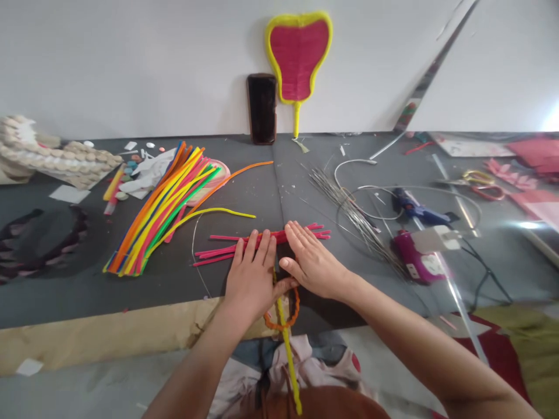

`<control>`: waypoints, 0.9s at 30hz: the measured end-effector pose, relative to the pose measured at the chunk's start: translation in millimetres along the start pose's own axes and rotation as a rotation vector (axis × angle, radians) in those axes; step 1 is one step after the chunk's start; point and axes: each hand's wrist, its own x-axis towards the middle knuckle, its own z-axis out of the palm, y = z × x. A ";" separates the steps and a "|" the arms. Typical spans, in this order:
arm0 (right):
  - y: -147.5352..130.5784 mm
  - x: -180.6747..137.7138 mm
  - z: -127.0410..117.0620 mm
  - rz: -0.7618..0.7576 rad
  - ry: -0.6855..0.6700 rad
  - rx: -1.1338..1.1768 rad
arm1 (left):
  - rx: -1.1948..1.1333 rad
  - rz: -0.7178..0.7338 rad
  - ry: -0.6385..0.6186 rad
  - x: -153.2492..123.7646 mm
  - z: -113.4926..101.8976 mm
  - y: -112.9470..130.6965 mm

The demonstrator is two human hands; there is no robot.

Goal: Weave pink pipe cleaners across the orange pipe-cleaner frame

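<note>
Several pink pipe cleaners [218, 252] lie in a loose row across the dark table in front of me. My left hand [253, 273] rests palm down on them, its fingers stretched out. My right hand [312, 262] lies flat over their right part, also with straight fingers, and covers much of them. The thumbs are close together above a yellow stem [289, 355] that runs toward my lap. An orange twisted ring [297, 308] hangs around or beside the stem; its upper part is hidden by my left hand.
A multicoloured bundle of pipe cleaners [157, 215] lies to the left. Thin wires [349, 209], a blue glue gun [419, 206], a purple-and-white plug [419, 256] and scissors [476, 183] lie to the right. A phone [262, 109] and a pink-and-yellow fan shape [299, 58] lean against the wall.
</note>
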 end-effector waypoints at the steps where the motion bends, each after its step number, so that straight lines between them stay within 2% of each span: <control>1: 3.1 -0.9 1.4 -0.008 0.007 -0.007 | 0.000 0.004 0.006 -0.2 -0.2 0.1; 8: 6.4 -4.8 9.4 -0.064 0.037 -0.126 | 0.005 0.017 0.029 -3.7 -4.8 2.5; 14: 10.5 -8.1 19.8 -0.112 0.126 -0.204 | -0.011 0.046 0.009 -9.3 -8.8 0.0; 19: 11.4 -8.8 23.3 -0.133 0.166 -0.225 | 0.012 0.009 -0.051 -20.4 -14.7 -13.2; 27: 10.4 -7.7 24.9 -0.113 0.168 -0.241 | 0.137 -0.076 -0.026 -47.4 -10.6 -44.9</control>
